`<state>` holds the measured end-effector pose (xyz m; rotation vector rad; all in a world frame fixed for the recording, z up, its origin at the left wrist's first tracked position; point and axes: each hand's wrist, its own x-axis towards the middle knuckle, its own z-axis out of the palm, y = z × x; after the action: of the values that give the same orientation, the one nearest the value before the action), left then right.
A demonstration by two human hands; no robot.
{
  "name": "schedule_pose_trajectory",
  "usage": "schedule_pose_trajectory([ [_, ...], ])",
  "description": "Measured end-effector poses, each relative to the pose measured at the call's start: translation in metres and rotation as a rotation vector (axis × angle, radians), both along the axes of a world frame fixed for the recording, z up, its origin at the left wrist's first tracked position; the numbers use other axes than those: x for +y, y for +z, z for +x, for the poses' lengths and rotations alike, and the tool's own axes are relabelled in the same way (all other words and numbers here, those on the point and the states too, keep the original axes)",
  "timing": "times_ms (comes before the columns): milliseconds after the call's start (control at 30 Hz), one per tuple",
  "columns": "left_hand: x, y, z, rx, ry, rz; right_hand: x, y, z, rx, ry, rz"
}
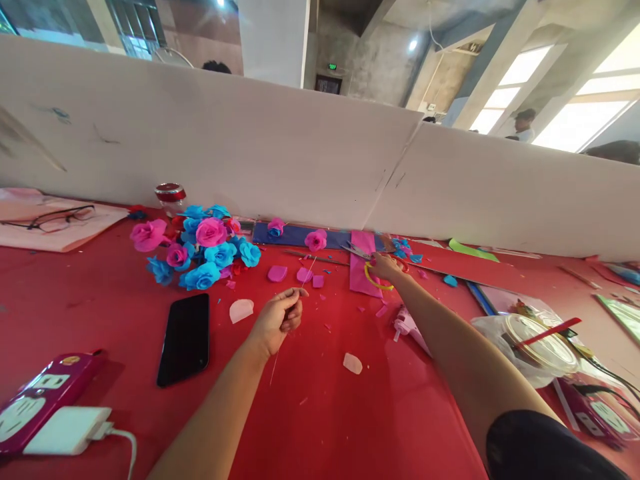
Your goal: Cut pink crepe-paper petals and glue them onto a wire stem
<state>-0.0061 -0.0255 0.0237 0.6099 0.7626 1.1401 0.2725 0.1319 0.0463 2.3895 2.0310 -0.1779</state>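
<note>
My left hand (280, 320) is closed in a pinch around a thin wire stem (309, 272). At the stem's upper end shows a pink paper flower (316, 240); the lower end sticks out below my fist. Farther right, my right hand (387, 267) is closed on scissors (379, 280) with yellow and red handles, their blades pointing left over a pink paper strip (365, 267). Cut pink petals (277, 274) lie between the hands and the back of the table. A pink glue gun (407, 325) rests under my right forearm.
A bunch of blue and pink paper flowers (205, 250) stands left, beside a phone (183, 340). Power strips (50, 387) lie at both sides. A lidded tub (540, 343) in plastic sits right. A white partition (225, 147) closes off the back.
</note>
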Motion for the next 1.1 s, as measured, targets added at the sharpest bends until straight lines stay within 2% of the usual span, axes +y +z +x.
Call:
schedule_pose_trajectory([
  [100, 0.001, 0.002, -0.003, 0.019, 0.049, -0.047, 0.000, 0.006, -0.010, -0.027, 0.046, 0.021],
  [200, 0.003, 0.003, -0.004, 0.100, 0.087, -0.169, -0.009, 0.009, -0.037, 0.020, 0.159, 0.081],
  [267, 0.003, 0.002, -0.002, 0.153, 0.088, -0.249, -0.020, 0.003, -0.060, 0.100, 0.268, 0.074],
  [367, 0.001, -0.001, 0.002, 0.207, 0.017, -0.304, -0.039, -0.014, -0.093, 0.212, 0.373, 0.042],
  [467, -0.001, -0.003, 0.006, 0.241, -0.063, -0.313, -0.055, -0.031, -0.111, 0.265, 0.340, 0.080],
  [600, -0.002, -0.004, 0.010, 0.281, -0.065, -0.303, -0.063, -0.043, -0.113, 0.313, 0.255, 0.112],
  [767, -0.001, -0.005, 0.013, 0.341, -0.012, -0.281, -0.066, -0.043, -0.113, 0.357, 0.182, 0.124],
  [1100, 0.005, -0.010, 0.010, 0.249, 0.131, -0.213, -0.056, -0.035, -0.126, 0.478, 0.114, 0.185],
])
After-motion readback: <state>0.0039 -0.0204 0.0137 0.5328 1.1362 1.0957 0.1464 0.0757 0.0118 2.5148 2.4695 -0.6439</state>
